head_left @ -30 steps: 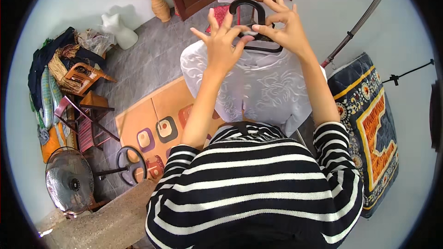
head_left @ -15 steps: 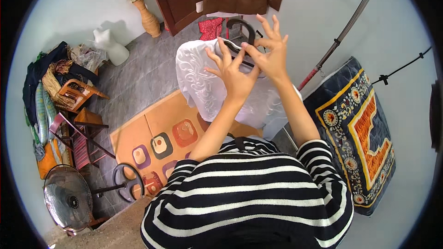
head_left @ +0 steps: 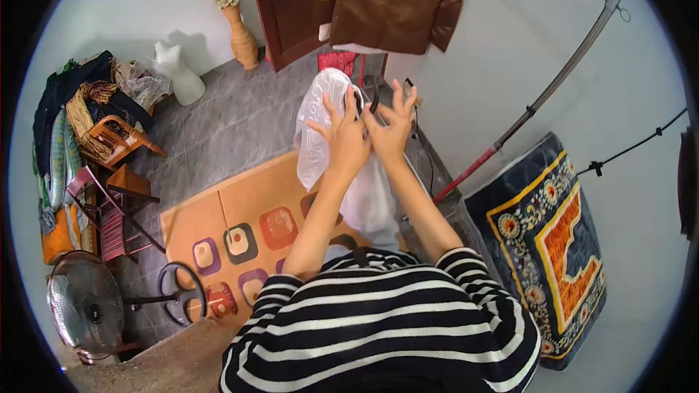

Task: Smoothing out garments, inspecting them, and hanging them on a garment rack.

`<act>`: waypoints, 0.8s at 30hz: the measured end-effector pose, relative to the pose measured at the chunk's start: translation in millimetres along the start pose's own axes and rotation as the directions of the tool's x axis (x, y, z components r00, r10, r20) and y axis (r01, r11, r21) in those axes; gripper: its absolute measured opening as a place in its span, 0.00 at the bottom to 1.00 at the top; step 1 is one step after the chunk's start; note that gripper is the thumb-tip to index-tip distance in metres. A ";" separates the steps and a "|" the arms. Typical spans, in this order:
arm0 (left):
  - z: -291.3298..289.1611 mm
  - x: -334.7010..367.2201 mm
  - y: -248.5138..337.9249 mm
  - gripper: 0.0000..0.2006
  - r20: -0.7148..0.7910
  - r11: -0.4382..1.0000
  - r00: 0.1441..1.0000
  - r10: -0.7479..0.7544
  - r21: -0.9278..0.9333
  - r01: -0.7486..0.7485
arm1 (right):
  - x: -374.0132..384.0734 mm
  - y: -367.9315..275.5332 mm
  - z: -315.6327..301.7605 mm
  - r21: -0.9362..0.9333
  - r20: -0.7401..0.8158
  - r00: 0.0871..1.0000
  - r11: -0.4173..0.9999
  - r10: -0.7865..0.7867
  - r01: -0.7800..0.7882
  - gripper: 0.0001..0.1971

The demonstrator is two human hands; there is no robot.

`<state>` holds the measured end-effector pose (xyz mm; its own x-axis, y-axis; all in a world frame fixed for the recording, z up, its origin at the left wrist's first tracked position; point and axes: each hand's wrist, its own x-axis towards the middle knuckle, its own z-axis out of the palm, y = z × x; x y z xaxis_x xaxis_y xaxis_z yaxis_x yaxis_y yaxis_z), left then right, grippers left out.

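A white garment with a swirling pattern hangs in front of me, its lower part falling toward my lap. Inside its neck shows a dark clothes hanger, partly covered by my fingers. My left hand pinches at the top edge of the garment, with its other fingers spread. Beside it, almost touching, my right hand pinches at the same collar area, its remaining fingers raised. The exact spot between the fingertips is hidden.
Ahead hangs a brown jacket. To the right are a slanting pole and a dark patterned folded textile. Leftward stand a fan, a folding chair, a white torso mannequin and a wicker vase. An orange mat covers the floor.
The garment has turned and now looks narrower, seen more edge-on. Both hands have moved slightly down in view, and the whole view has shifted, showing more of the brown jacket.
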<state>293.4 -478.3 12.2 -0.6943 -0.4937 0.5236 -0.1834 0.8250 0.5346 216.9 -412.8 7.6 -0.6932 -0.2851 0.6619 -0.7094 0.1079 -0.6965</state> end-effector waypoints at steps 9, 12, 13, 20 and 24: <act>-6.6 -26.1 -21.9 0.16 0.035 0.921 0.997 -0.072 0.385 0.053 | -27.9 9.2 37.2 -0.082 0.017 1.000 0.997 -0.012 0.014 0.09; -6.0 -13.7 -30.3 0.17 0.113 0.897 0.991 -0.068 0.442 0.011 | -21.5 12.9 49.0 -0.100 -0.040 0.999 0.995 0.022 -0.026 0.11; 2.5 -7.2 -42.6 0.17 0.015 0.884 0.998 0.058 0.464 -0.058 | -15.4 13.6 54.5 -0.076 -0.065 0.998 0.997 0.027 -0.032 0.11; 12.2 78.3 -49.3 0.10 0.057 0.888 0.984 0.170 0.425 -0.178 | 49.9 45.9 80.7 -0.006 -0.177 0.984 1.000 0.012 -0.014 0.11; 18.3 132.0 -46.8 0.06 -0.059 0.940 0.995 0.083 0.336 -0.059 | 95.3 60.0 89.0 0.095 -0.157 0.985 0.992 -0.070 0.086 0.12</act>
<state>197.6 -577.0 44.2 -0.6653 -0.4384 0.6043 -0.3653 0.8971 0.2486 119.5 -518.3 4.2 -0.6532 -0.1389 0.7443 -0.7508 -0.0083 -0.6604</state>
